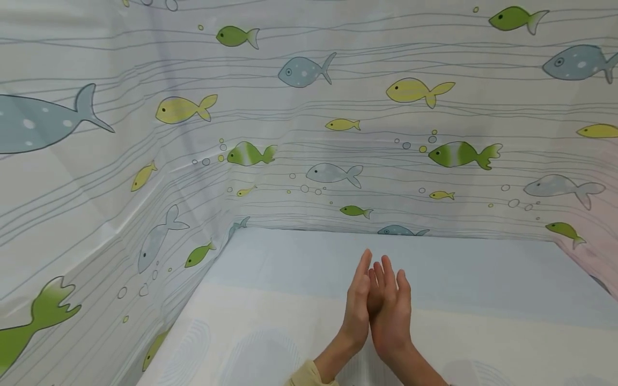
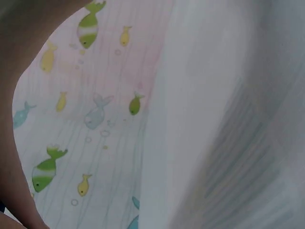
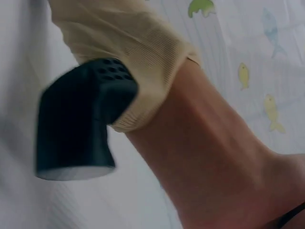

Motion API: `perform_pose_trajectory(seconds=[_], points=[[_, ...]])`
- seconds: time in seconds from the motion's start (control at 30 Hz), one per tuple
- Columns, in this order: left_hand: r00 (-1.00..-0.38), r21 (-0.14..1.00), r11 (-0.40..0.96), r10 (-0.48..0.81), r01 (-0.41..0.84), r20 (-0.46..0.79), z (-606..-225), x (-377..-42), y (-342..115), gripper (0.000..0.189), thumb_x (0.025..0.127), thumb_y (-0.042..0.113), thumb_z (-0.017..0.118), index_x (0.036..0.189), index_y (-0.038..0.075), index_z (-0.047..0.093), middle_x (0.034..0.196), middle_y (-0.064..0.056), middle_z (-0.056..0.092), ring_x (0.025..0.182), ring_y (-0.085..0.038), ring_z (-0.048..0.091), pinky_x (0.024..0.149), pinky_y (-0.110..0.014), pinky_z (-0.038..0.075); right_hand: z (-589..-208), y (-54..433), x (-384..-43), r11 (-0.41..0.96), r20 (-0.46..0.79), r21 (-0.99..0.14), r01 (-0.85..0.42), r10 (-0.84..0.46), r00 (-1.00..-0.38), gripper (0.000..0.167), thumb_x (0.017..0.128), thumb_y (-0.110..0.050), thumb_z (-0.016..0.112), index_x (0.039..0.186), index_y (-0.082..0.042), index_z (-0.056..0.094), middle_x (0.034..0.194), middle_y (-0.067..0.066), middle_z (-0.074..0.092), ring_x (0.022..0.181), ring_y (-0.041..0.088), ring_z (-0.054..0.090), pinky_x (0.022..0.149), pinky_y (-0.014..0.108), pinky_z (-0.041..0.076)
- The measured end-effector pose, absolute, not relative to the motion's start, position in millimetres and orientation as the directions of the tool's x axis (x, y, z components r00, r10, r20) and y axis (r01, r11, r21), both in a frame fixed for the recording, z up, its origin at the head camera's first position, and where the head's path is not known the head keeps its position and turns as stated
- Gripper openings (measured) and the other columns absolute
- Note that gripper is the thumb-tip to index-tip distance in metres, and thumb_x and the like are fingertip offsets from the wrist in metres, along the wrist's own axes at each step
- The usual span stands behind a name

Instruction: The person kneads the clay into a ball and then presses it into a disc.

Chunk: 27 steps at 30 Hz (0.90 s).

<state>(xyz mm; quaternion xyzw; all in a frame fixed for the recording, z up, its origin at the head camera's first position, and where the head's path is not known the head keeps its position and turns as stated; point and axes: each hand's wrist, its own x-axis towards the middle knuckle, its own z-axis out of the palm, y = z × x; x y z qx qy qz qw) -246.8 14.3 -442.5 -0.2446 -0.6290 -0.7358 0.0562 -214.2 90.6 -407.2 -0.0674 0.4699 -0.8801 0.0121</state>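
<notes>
Both bare hands are raised over the pale bed-like surface [image 1: 289, 268], right of centre in the head view. The left hand [image 1: 356, 313] stands nearly edge-on, fingers straight and pointing up and away. Beside it the right hand [image 1: 393, 321] turns its palm inward, its fingers extended and slightly spread. Their lower palms meet, with a shallow hollow higher up between them; no object shows there. The right wrist view catches the left forearm [image 3: 200, 138], its beige sleeve [image 3: 138, 52] and a dark wrist device [image 3: 69, 124]. Bare skin [image 2: 14, 95] borders the left wrist view.
A white curtain-like sheet [image 1: 289, 145] printed with green, blue and yellow fish encloses the back and left. Pinkish sheet [image 1: 598, 230] runs along the right side. The flat surface has a blue-grey band at its far end and pale circular patterns [image 1: 263, 356] nearer.
</notes>
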Motion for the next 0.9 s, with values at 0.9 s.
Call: perform_pose_trajectory(seconds=[0.9], points=[[-0.879, 0.907, -0.172, 0.234, 0.384, 0.416, -407, -229, 15, 0.057, 0.105, 0.040, 0.020, 0.158, 0.017, 0.022, 0.162, 0.008, 0.023, 0.151, -0.011, 0.009, 0.122, -0.036, 0.009, -421, 90, -226, -0.332, 0.314, -0.884, -0.329, 0.101, -0.944, 0.062, 0.104, -0.052, 0.009, 0.161, -0.027, 0.000, 0.167, 0.000, 0.003, 0.153, 0.015, 0.003, 0.120, 0.024, 0.011]])
